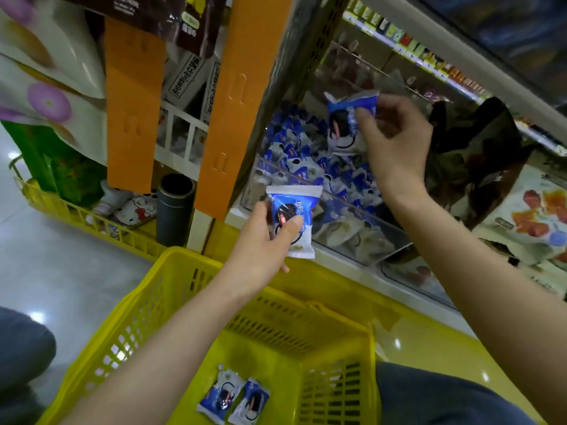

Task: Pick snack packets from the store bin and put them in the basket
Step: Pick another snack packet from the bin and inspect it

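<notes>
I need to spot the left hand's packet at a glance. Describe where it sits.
Start at the yellow basket at the bottom; just above its far rim the left hand pinches a blue-and-white snack packet in front of the clear bin. Unlike the raised packet held by the right hand over the bin, it sits lower, leftward, outside the bin.

Each hand (260, 250) (395, 142) grips a packet above the basket (171, 289)
</notes>
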The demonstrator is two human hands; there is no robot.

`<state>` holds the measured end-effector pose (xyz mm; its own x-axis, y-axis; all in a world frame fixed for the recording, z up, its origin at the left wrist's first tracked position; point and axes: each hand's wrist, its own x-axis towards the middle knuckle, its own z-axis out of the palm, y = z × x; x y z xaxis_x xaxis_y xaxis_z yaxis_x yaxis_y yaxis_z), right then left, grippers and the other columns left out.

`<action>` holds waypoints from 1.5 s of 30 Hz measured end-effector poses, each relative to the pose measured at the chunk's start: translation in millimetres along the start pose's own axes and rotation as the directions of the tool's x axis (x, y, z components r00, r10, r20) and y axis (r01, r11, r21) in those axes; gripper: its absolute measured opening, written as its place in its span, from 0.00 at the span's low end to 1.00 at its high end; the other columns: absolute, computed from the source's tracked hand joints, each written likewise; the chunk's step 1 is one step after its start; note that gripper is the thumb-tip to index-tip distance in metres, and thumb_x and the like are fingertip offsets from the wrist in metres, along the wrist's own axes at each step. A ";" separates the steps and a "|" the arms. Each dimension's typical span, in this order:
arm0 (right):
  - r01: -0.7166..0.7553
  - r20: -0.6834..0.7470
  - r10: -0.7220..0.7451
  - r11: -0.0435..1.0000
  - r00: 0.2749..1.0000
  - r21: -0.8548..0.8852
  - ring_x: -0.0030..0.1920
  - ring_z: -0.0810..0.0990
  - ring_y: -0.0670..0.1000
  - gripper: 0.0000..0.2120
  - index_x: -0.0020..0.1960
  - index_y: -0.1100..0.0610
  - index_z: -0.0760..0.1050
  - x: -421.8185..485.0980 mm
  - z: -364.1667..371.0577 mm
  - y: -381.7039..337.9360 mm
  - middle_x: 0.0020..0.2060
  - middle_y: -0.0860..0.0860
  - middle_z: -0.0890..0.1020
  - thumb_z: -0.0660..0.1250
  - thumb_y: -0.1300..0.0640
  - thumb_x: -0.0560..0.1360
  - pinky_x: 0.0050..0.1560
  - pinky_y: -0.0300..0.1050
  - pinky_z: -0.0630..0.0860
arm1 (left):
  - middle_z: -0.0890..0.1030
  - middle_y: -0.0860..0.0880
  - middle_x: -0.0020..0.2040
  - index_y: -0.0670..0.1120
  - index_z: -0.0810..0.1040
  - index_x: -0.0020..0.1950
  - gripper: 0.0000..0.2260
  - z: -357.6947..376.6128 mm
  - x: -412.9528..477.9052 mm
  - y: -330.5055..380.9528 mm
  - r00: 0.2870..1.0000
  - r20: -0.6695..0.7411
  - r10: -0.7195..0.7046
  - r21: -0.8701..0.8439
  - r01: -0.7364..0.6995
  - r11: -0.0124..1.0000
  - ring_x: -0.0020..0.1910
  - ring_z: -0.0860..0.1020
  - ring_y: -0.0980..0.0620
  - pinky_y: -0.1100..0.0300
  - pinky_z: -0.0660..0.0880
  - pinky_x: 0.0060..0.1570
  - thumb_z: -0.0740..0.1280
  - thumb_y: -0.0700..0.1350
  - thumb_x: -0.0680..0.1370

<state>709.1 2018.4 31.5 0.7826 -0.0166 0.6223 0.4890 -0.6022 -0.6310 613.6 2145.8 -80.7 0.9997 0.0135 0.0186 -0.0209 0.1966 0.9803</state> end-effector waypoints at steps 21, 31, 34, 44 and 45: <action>-0.435 0.415 0.375 0.899 0.829 0.056 0.46 0.78 0.40 0.07 0.53 0.53 0.76 -134.9 -53.0 -6.3 0.49 0.48 0.80 0.61 0.59 0.78 0.47 0.32 0.74 | 0.83 0.47 0.54 0.48 0.77 0.58 0.17 27.7 -38.2 -10.4 0.956 0.284 -0.068 -0.368 0.174 0.914 0.55 0.81 0.50 0.63 0.77 0.49 0.69 0.47 0.70; -0.441 0.436 0.364 0.894 0.823 0.087 0.35 0.79 0.35 0.06 0.50 0.55 0.78 -96.5 -58.4 -10.2 0.35 0.41 0.83 0.67 0.61 0.74 0.35 0.27 0.72 | 0.82 0.46 0.53 0.44 0.71 0.62 0.28 21.6 -25.4 1.7 0.964 0.253 -0.078 -0.289 0.152 0.945 0.48 0.80 0.49 0.60 0.76 0.47 0.69 0.53 0.66; -0.393 0.218 0.369 0.916 0.903 0.081 0.38 0.79 0.40 0.05 0.49 0.51 0.78 -60.3 -49.9 -4.4 0.38 0.45 0.82 0.66 0.58 0.75 0.40 0.36 0.77 | 0.75 0.42 0.51 0.43 0.70 0.63 0.34 15.2 -17.4 6.9 0.985 0.123 -0.123 -0.351 0.159 0.923 0.49 0.71 0.45 0.40 0.70 0.58 0.70 0.58 0.62; -0.298 0.044 0.311 0.936 0.949 -0.187 0.46 0.74 0.47 0.10 0.57 0.61 0.75 46.6 33.2 52.8 0.47 0.53 0.78 0.62 0.58 0.77 0.48 0.39 0.71 | 0.75 0.40 0.46 0.44 0.71 0.49 0.03 -1.5 5.5 -1.3 0.964 0.002 -0.265 -0.444 0.239 0.863 0.44 0.72 0.42 0.45 0.71 0.51 0.63 0.41 0.77; -0.303 0.081 0.326 0.929 0.942 -0.212 0.47 0.74 0.48 0.12 0.59 0.62 0.73 49.2 39.0 57.8 0.49 0.54 0.78 0.62 0.59 0.78 0.48 0.38 0.70 | 0.75 0.40 0.46 0.44 0.71 0.51 0.04 -3.1 7.6 -2.1 0.967 0.005 -0.256 -0.425 0.234 0.875 0.45 0.72 0.43 0.42 0.71 0.55 0.63 0.41 0.77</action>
<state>790.9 2014.0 7.6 0.9278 -0.1469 0.3430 0.1356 -0.7236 -0.6767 621.2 2148.5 -83.2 0.9718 -0.0424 -0.2318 0.2114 0.5913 0.7782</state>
